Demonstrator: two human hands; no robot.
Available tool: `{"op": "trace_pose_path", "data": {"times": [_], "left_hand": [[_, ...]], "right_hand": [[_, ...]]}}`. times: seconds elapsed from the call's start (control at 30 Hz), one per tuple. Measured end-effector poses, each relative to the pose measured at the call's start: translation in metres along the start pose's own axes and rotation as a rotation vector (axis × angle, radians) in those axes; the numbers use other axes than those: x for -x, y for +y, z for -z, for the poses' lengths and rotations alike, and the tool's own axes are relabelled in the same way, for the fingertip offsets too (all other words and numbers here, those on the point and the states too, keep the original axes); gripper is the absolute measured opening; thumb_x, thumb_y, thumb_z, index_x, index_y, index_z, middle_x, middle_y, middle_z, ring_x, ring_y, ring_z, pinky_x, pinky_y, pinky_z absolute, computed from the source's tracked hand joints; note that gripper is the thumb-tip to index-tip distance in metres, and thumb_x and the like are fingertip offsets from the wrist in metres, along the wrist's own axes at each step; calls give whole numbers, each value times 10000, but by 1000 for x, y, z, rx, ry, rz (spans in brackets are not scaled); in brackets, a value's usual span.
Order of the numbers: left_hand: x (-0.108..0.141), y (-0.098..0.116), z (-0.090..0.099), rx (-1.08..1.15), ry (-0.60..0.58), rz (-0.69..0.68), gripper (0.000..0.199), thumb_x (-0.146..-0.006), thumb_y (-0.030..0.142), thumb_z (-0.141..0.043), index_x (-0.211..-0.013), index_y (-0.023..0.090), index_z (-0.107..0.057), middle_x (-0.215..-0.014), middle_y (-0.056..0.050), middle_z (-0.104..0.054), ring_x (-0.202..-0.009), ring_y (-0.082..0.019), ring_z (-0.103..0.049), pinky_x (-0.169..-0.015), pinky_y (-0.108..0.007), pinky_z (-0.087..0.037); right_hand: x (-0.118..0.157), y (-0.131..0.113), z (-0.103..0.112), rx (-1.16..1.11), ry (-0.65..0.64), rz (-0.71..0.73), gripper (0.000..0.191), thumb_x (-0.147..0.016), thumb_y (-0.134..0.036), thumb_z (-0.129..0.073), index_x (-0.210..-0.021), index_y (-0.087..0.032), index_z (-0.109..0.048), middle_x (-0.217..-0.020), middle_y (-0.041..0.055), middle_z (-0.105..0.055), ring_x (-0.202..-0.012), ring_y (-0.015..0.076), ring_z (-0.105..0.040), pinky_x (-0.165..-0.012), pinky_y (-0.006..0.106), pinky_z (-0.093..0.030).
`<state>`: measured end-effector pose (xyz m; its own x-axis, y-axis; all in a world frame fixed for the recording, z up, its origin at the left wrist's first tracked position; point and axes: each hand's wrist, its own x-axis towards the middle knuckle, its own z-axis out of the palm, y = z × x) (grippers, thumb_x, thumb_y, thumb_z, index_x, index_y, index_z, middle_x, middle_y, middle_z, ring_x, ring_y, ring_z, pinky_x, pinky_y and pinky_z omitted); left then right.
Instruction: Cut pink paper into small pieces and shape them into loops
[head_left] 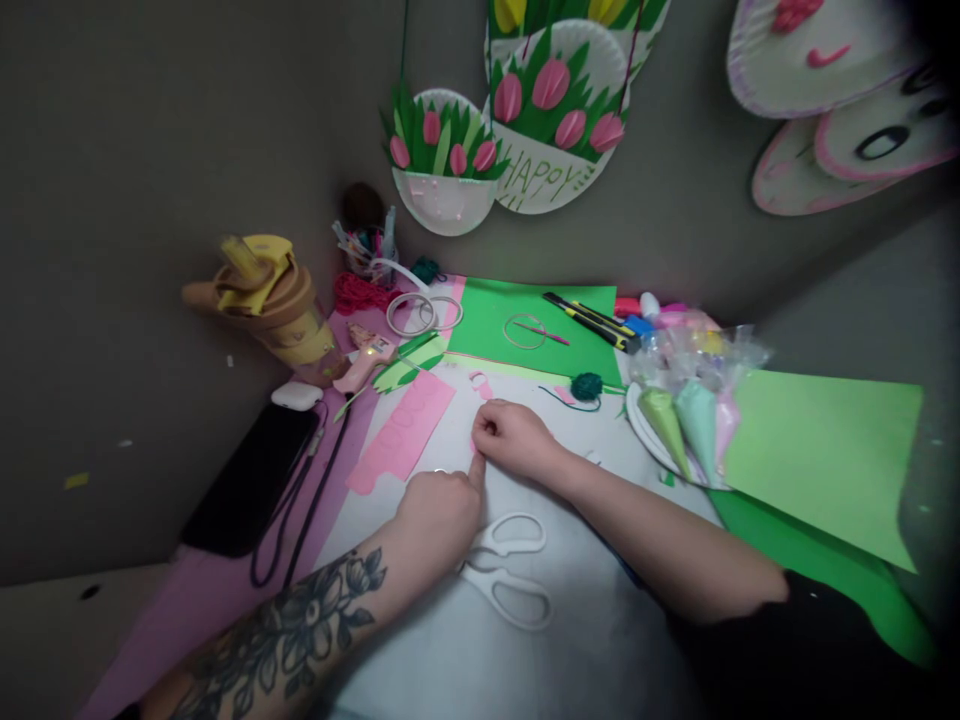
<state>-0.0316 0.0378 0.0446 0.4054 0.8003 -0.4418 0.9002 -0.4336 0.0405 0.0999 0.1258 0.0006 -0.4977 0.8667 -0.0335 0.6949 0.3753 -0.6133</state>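
Over the white work surface (405, 620), my two hands meet at the fingertips. My right hand (514, 435) is closed in a pinch on a small pink paper piece (474, 446), of which only a sliver shows. The index finger of my left hand (444, 505) stretches up to that same piece; its other fingers are curled and the thumb is hidden. White-handled scissors (517, 535) lie just below my left hand, their blades hidden. A pink paper strip (405, 430) with drawn outlines lies to the left. Beyond my right hand is a small pink cut-out (480, 384).
At left are a phone (251, 480), a pink glue gun (367, 360) and a tumbler (289, 320). Cutter knives (592, 322) rest on green paper (487, 320). To the right, a plate (641, 430) holds clay bags beside light green paper (832, 450). Paper-plate tulip crafts (442, 200) hang behind.
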Motion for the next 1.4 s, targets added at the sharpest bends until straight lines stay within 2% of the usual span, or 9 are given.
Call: {"op": "trace_pose_path", "data": {"times": [0.43, 0.57, 0.7, 0.87, 1.13, 1.4], "left_hand": [[-1, -7, 2, -15, -7, 12, 595, -817, 52, -465, -1402, 38, -359, -818, -158, -684, -730, -228, -682, -560, -270, -478], [-1, -8, 5, -11, -19, 12, 569, -834, 65, -451, -1397, 44, -369, -828, -165, -688, -756, -240, -686, -574, -274, -477], [0, -10, 4, 5, 14, 16, 576, -836, 32, -403, -1410, 59, -358, -815, -150, -691, -743, -244, -687, -552, -277, -458], [0, -11, 1, 0, 19, 5, 590, -815, 32, -432, -1400, 64, -371, -828, -147, -689, -742, -241, -684, -544, -272, -446], [-2, -9, 0, -11, -22, 9, 578, -819, 26, -419, -1395, 46, -366, -845, -156, -689, -753, -234, -683, -547, -271, -450], [1, -8, 8, -1, -65, -7, 590, -815, 45, -461, -1396, 47, -359, -877, -161, -692, -770, -248, -683, -554, -289, -454]], "right_hand": [[0, 1, -2, -1, 23, 21, 106, -712, -135, -544, -622, -184, -575, -658, -2, -571, -618, 131, -503, -573, 236, -330], [-2, 8, -1, -149, 77, 10, 115, -704, -120, -545, -609, -174, -581, -632, -11, -559, -603, 122, -492, -580, 230, -352], [-5, 16, 5, -237, 114, -39, 138, -767, -156, -521, -668, -160, -618, -632, -8, -587, -606, 123, -518, -571, 221, -389], [-1, 16, 11, -251, 1, 95, 178, -742, -76, -542, -763, -163, -696, -768, 24, -658, -709, 136, -583, -675, 244, -440], [2, 21, 10, -218, -13, 264, 255, -688, -5, -551, -726, -174, -738, -742, 32, -657, -730, 150, -606, -725, 264, -466], [2, 19, 12, -204, -36, 240, 271, -702, -10, -561, -753, -189, -758, -764, 30, -673, -736, 145, -622, -737, 262, -484]]}}
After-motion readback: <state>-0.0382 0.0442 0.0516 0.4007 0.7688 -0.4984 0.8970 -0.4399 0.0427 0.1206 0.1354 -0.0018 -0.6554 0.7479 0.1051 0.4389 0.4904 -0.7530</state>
